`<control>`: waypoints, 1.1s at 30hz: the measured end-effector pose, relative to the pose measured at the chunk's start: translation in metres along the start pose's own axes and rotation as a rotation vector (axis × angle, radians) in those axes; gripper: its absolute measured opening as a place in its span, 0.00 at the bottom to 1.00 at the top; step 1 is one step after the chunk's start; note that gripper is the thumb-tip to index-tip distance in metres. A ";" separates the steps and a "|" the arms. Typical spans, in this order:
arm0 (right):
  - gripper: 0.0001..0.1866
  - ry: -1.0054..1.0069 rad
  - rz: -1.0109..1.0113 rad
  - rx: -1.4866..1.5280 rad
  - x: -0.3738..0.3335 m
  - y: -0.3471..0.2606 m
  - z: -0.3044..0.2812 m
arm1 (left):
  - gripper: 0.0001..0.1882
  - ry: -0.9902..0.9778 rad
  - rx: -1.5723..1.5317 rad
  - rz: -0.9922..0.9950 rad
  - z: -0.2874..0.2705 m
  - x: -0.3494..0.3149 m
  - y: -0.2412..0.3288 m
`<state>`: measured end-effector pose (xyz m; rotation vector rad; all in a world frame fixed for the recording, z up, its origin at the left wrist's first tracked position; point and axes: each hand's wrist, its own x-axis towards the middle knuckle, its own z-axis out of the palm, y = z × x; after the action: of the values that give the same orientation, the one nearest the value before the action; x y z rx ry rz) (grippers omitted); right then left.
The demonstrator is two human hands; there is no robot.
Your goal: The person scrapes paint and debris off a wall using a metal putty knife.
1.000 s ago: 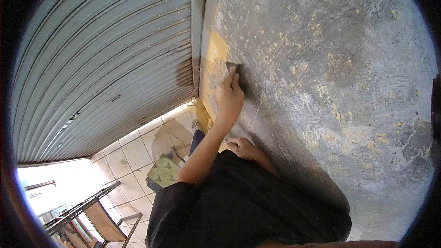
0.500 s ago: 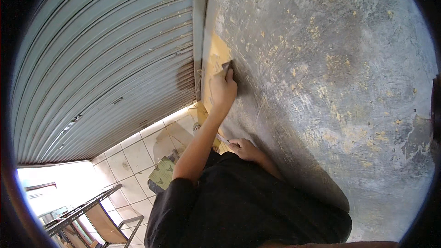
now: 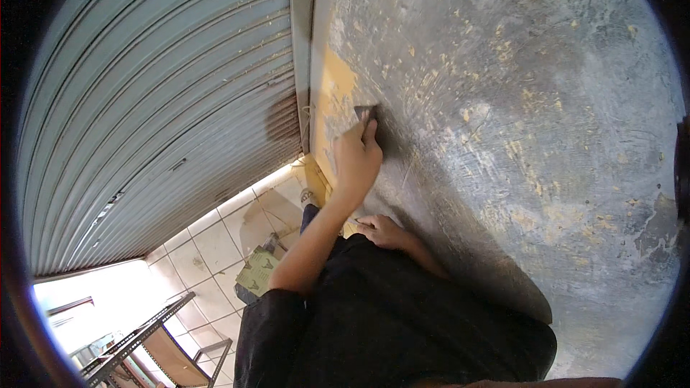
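Observation:
My left hand is closed round a scraper, whose dark flat blade lies against the wall. The blade is beside the edge of a strip of yellow paint; grey, scuffed plaster with yellow flecks spreads to the right. Lower down, close to my body and the wall, my right hand is closed, fingers curled. Something thin and pale seems to stick out of it toward the left, too small to name.
A grey ribbed roller shutter fills the left, with its upright guide rail next to the wall. Below are floor tiles, a green printed box or packet and a dark metal rack at lower left.
My left hand and the scraper have shifted slightly down and right along the wall. The view has moved a little; my right hand stays nearly in place.

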<state>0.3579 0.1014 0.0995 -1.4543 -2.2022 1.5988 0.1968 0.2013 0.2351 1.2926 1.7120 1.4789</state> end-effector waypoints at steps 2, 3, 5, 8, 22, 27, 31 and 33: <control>0.17 0.004 -0.001 0.024 0.001 -0.003 -0.002 | 0.15 -0.032 0.075 0.079 -0.003 0.026 -0.014; 0.17 0.015 -0.019 0.031 0.001 -0.006 -0.002 | 0.15 -0.060 0.055 -0.025 -0.005 0.039 -0.021; 0.17 0.050 -0.040 0.044 0.004 -0.006 0.000 | 0.15 -0.095 0.033 -0.080 -0.007 0.040 -0.026; 0.18 -0.041 -0.001 -0.014 0.005 0.000 0.002 | 0.15 -0.113 0.073 -0.044 0.001 0.017 -0.016; 0.18 0.042 -0.072 0.010 0.006 0.010 0.017 | 0.14 0.036 -0.032 0.085 0.009 0.003 -0.004; 0.17 -0.042 0.035 0.002 0.003 -0.011 0.005 | 0.16 -0.019 0.179 0.036 -0.005 0.035 -0.008; 0.16 -0.004 -0.060 -0.014 0.006 -0.002 0.009 | 0.16 0.084 -0.027 0.151 0.009 -0.007 -0.003; 0.16 -0.014 -0.042 0.017 0.002 -0.011 0.004 | 0.16 0.045 0.031 0.123 0.003 0.014 -0.010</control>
<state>0.3478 0.1002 0.1050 -1.3878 -2.2061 1.6157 0.1902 0.2156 0.2281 1.4131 1.7171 1.5667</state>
